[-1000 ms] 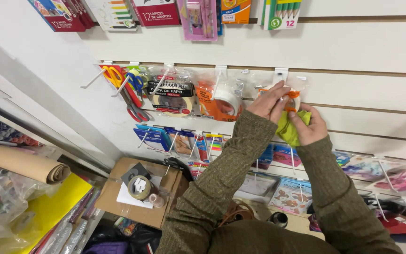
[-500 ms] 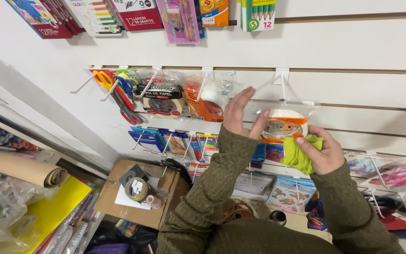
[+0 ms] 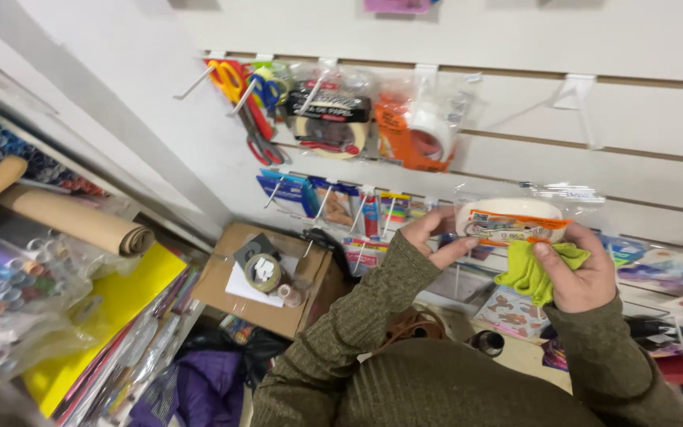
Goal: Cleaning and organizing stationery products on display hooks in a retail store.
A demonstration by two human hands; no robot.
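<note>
The left hand [image 3: 436, 233] is pinching the left end of a bagged tape roll [image 3: 507, 221], steadying it in front of the slotted wall. At three o'clock, the right hand [image 3: 583, 273] is closing on a green cloth [image 3: 535, 269] pressed against the bag's underside, as for wiping. An empty hook [image 3: 579, 95] is sticking out at twelve o'clock.

Stationery shop, slatwall hooks [image 3: 580, 93], hanging scissors [image 3: 240, 87]
</note>
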